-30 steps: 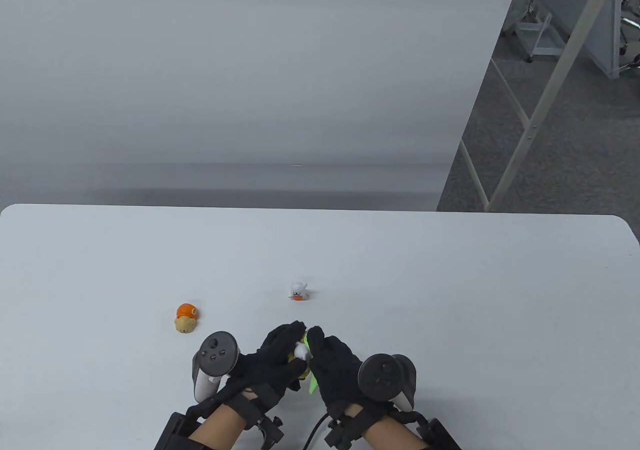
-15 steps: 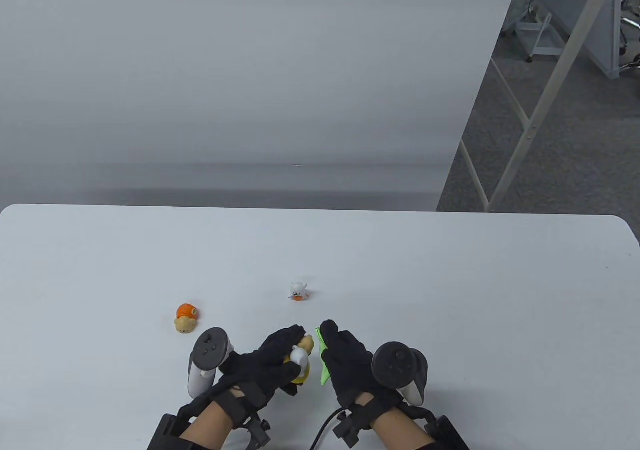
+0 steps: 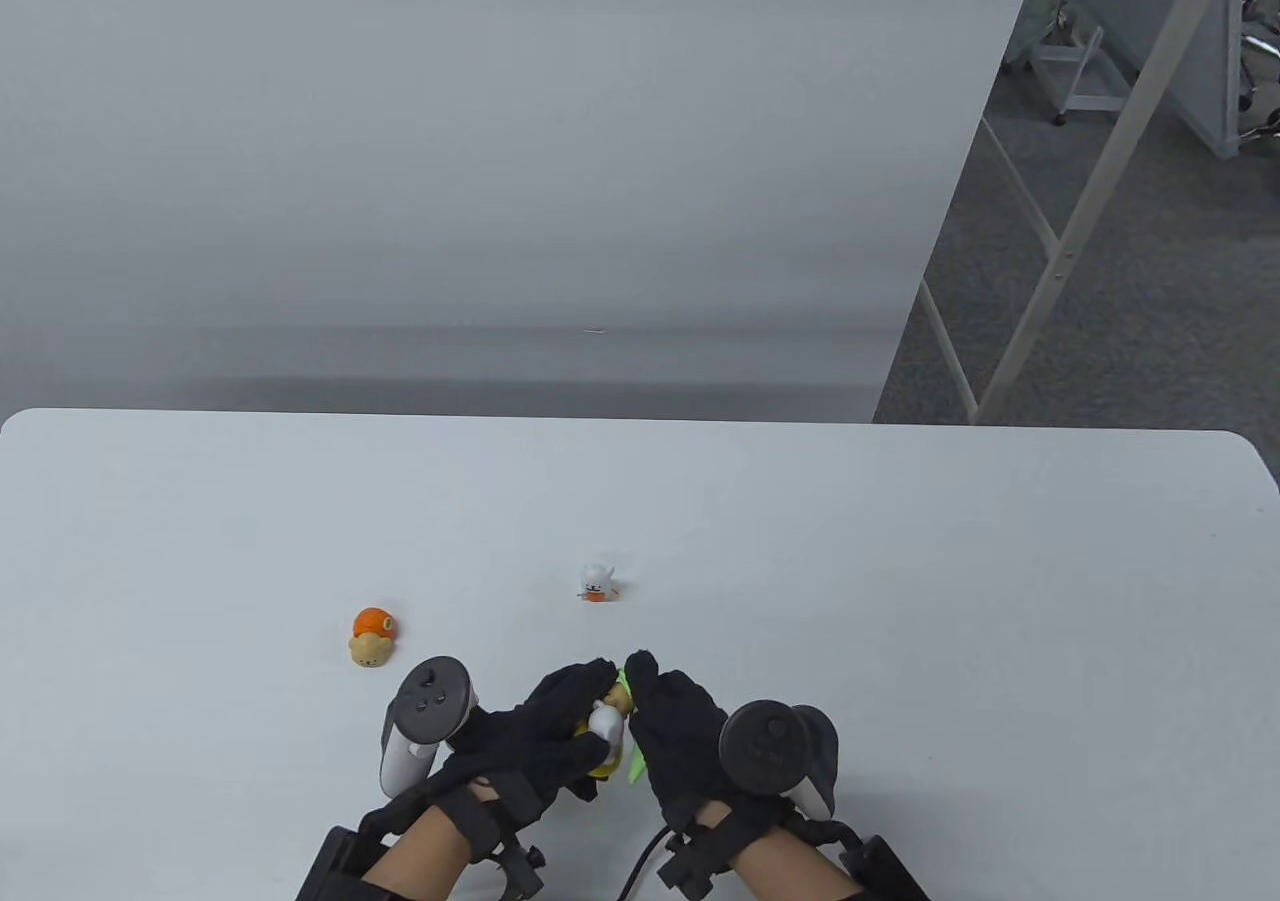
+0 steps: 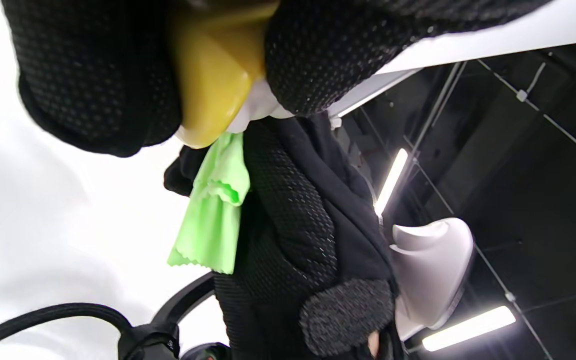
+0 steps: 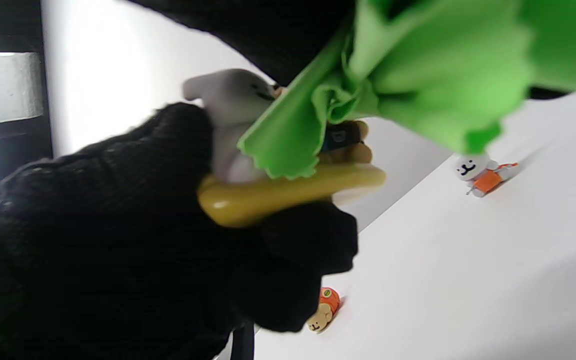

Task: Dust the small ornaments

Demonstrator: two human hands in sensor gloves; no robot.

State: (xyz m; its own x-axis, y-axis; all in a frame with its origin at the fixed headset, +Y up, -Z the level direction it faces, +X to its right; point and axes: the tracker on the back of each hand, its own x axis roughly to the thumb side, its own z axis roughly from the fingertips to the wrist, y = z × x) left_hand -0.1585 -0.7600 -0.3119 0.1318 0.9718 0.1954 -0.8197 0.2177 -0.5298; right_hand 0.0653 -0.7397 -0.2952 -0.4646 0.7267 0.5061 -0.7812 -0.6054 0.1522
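Near the bench [image 3: 900, 561] edge, we clamp our left grip [image 3: 545, 731] round the yellow-based ornament [image 3: 603, 731], lifting it clear so our right grip [image 3: 680, 731], pinching the green cloth [image 3: 632, 763], reaches every face.

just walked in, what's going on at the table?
A person in sensor gloves is dusting ornaments. The left hand grips a yellow-based figurine above the table; the right hand wipes it with a green cloth. A white-and-orange figurine and an orange-and-tan one wait on the table.
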